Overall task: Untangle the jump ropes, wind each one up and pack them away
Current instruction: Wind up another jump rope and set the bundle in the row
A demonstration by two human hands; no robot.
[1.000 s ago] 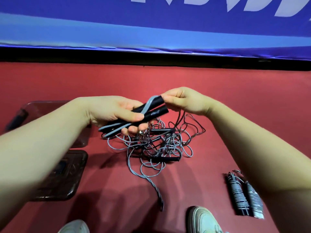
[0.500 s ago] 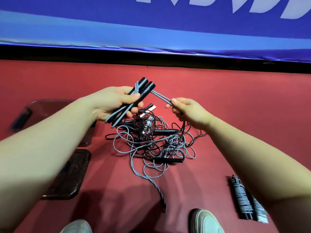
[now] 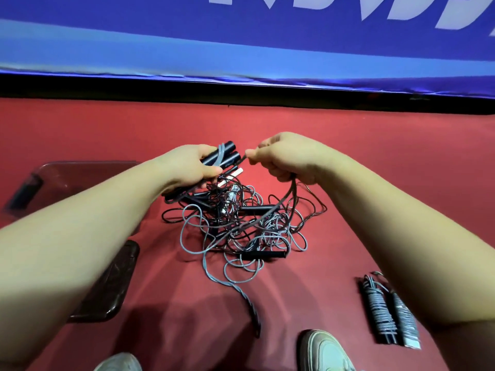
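My left hand (image 3: 194, 167) grips a pair of black jump-rope handles (image 3: 224, 155) held side by side, with a grey cord lying across them. My right hand (image 3: 288, 159) pinches that rope's grey cord (image 3: 281, 204) just right of the handle tops; the cord loops down from my fist into the pile. Below both hands a tangled heap of grey and black jump ropes (image 3: 241, 226) lies on the red floor, with loose black handles (image 3: 263, 255) among the loops. One twisted grey strand (image 3: 249, 303) trails toward my feet.
Two wound-up jump ropes (image 3: 388, 309) lie side by side at the lower right. A dark transparent box (image 3: 67, 178) and its lid (image 3: 112, 287) sit on the left, partly behind my left arm. My shoes (image 3: 324, 352) are at the bottom edge. A blue banner runs along the back.
My right hand has risen and moved left, carrying the grey cord up to the handle tops. My left hand keeps the same grip on the handle pair.
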